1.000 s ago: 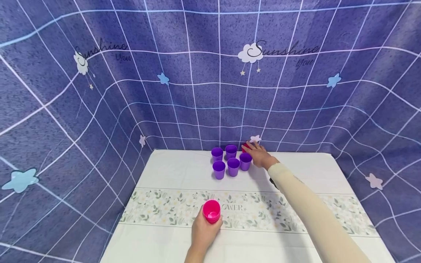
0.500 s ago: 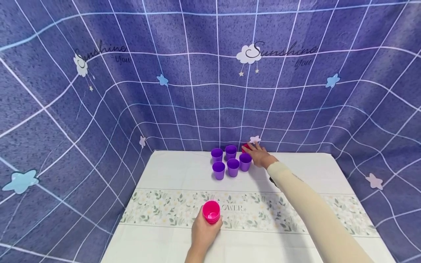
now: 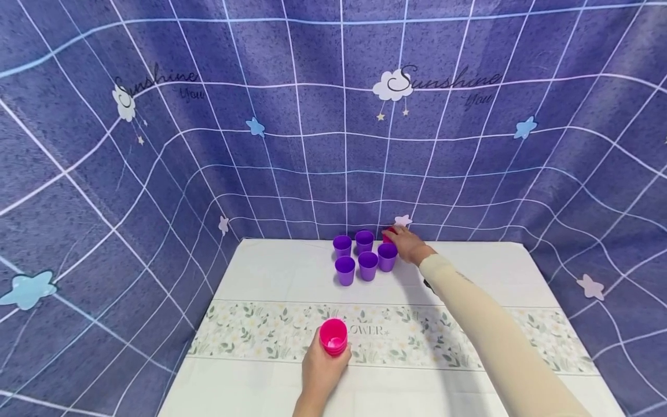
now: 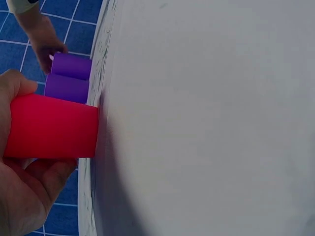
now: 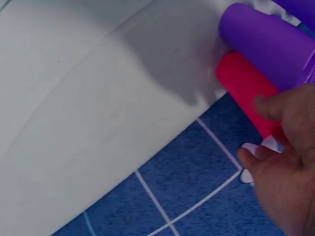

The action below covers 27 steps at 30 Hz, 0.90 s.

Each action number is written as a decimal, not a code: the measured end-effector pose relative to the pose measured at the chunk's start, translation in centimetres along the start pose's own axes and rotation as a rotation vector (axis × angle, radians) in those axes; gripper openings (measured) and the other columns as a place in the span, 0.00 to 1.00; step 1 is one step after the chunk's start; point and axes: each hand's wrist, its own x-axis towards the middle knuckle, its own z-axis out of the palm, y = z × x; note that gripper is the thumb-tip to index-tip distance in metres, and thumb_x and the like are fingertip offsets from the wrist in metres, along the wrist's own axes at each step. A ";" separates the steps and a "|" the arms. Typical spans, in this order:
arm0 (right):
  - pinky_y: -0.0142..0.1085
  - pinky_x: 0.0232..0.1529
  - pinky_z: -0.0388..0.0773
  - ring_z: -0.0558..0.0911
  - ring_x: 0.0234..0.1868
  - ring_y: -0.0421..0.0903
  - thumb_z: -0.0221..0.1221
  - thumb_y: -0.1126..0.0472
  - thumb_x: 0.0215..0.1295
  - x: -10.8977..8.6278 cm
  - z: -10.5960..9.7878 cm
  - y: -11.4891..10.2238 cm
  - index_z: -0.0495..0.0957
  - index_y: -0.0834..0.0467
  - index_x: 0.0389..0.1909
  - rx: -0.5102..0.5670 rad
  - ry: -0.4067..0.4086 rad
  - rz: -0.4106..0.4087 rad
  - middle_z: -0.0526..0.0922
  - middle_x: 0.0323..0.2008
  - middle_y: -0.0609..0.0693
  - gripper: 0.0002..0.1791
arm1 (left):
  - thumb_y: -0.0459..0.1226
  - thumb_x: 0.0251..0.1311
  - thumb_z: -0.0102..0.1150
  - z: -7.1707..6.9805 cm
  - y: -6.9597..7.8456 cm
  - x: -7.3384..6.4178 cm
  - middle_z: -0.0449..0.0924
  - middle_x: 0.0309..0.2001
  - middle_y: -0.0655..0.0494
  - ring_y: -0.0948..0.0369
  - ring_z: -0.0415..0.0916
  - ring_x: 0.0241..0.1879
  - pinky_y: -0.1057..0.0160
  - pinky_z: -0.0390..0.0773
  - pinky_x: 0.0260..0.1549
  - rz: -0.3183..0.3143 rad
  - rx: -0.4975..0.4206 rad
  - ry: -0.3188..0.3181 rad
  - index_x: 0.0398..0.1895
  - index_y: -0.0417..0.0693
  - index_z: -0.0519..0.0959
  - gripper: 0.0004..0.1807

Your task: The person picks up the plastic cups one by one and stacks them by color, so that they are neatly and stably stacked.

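Note:
My left hand grips a bright pink-red cup, mouth up, near the middle front of the table; stacked rims show beneath its top edge. In the left wrist view, thumb and fingers wrap this cup from both sides. At the back, my right hand holds another red cup, mostly covered by the fingers. The right wrist view shows the thumb against the side of that red cup, fingers on its far side. It stands right beside a purple cup.
Several purple cups stand mouth up in two rows at the table's back, among them a front-left one and a back-left one. A blue gridded curtain rises behind the white table, which has a floral band.
The right hand's fingers, spread over the red cup earlier, have drawn in closer around it. The left hand and its cup stay nearly in place; the whole view shifts slightly.

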 end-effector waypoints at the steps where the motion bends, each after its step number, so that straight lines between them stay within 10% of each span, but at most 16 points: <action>1: 0.64 0.81 0.61 0.58 0.82 0.71 0.51 0.74 0.72 -0.1 0.1 0.2 0.64 0.56 0.79 0.018 0.027 0.009 0.59 0.80 0.69 0.35 | 0.45 0.44 0.83 0.0 0.0 0.0 0.90 0.52 0.54 0.51 0.88 0.54 0.42 0.85 0.59 0.000 -0.003 -0.003 0.64 0.55 0.77 0.40; 6: 0.62 0.78 0.68 0.69 0.74 0.73 0.50 0.66 0.77 -0.4 0.7 1.3 0.65 0.62 0.73 0.164 0.132 0.092 0.64 0.73 0.74 0.26 | 0.46 0.44 0.83 0.1 0.0 -0.1 0.90 0.52 0.54 0.51 0.88 0.54 0.42 0.85 0.59 -0.003 -0.009 -0.014 0.64 0.55 0.77 0.40; 16: 0.58 0.74 0.75 0.78 0.65 0.68 0.65 0.73 0.57 -1.9 1.8 1.7 0.70 0.71 0.63 0.247 0.302 0.166 0.77 0.59 0.70 0.31 | 0.45 0.45 0.83 -0.2 0.2 0.2 0.90 0.51 0.53 0.51 0.88 0.54 0.42 0.85 0.60 -0.008 -0.004 -0.019 0.63 0.55 0.77 0.39; 27: 0.58 0.72 0.77 0.79 0.66 0.68 0.66 0.72 0.54 -4.5 3.3 1.4 0.72 0.68 0.67 0.373 0.485 0.276 0.78 0.64 0.68 0.36 | 0.45 0.44 0.83 -0.1 0.4 0.0 0.90 0.50 0.55 0.51 0.88 0.53 0.42 0.85 0.58 -0.006 -0.008 -0.020 0.61 0.57 0.77 0.37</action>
